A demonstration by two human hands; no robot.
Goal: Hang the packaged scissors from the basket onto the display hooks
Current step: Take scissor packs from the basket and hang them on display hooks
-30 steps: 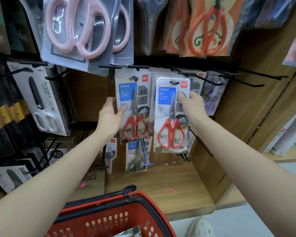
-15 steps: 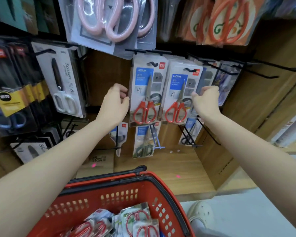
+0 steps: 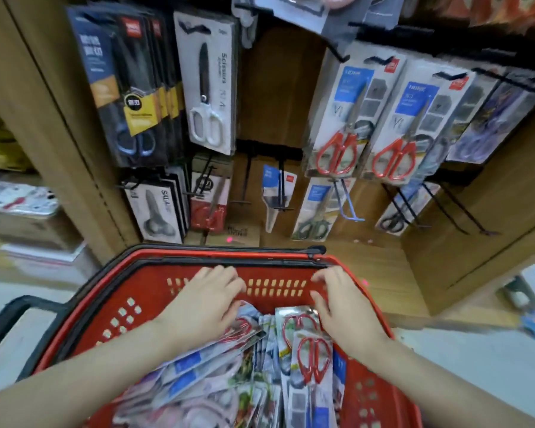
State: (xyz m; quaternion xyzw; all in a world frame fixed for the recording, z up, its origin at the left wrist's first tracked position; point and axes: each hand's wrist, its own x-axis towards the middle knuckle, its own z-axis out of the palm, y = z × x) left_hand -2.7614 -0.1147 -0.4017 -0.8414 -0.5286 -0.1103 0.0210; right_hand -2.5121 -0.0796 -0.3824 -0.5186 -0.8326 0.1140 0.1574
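Fingers [image 3: 221, 274] of both hands are spreading loosely inside the red basket [image 3: 198, 257], gripping nothing. Left hand [image 3: 204, 307] is resting on the packaged scissors [image 3: 312, 359] piled there. Right hand [image 3: 343, 310] is hovering over them by the basket's right wall.

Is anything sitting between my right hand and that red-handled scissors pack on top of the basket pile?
Nothing visible does. The right hand hovers over the basket, right beside the red-handled scissors pack, which lies uncovered on top of the pile.
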